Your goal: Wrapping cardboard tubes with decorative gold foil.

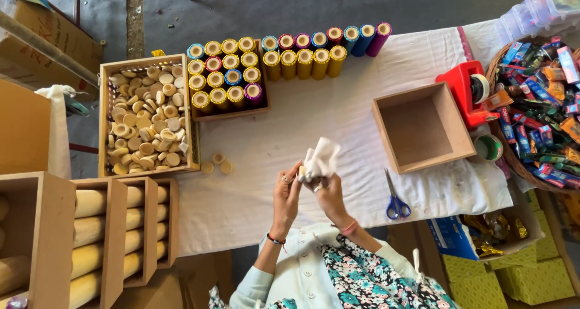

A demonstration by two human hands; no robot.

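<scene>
- Head view: left hand (285, 191) and right hand (326, 191) are raised together over the white tablecloth (314, 128), both closed on a small white cloth wad (320, 158). It sits at the near table edge, between the tray of wooden discs (147, 117) and the empty wooden box (423, 126).
- Left fingers pinch the wad's lower end; right fingers wrap its side from below.
- Doing it well, my read: keep the wad bunched tight and pinned by one hand while the other works, wrists low and over the table so anything dropped lands on cloth.
- Loose top folds flare out; tuck them in or they will snag.
- Nearby: coloured tubes with cork ends (229, 73) behind, blue-handled scissors (396, 200) just right of the hands, red tape dispenser (468, 91) beyond the box, two loose discs (217, 163) left of the hands.
- Hidden: whatever sits inside the wad, if anything; fingertips are buried in fabric.
- Cut off: basket of packets (538, 109) at the right edge, boxed pale rolls (96, 236) lower left.
- Packet contents are too small to tell.
</scene>
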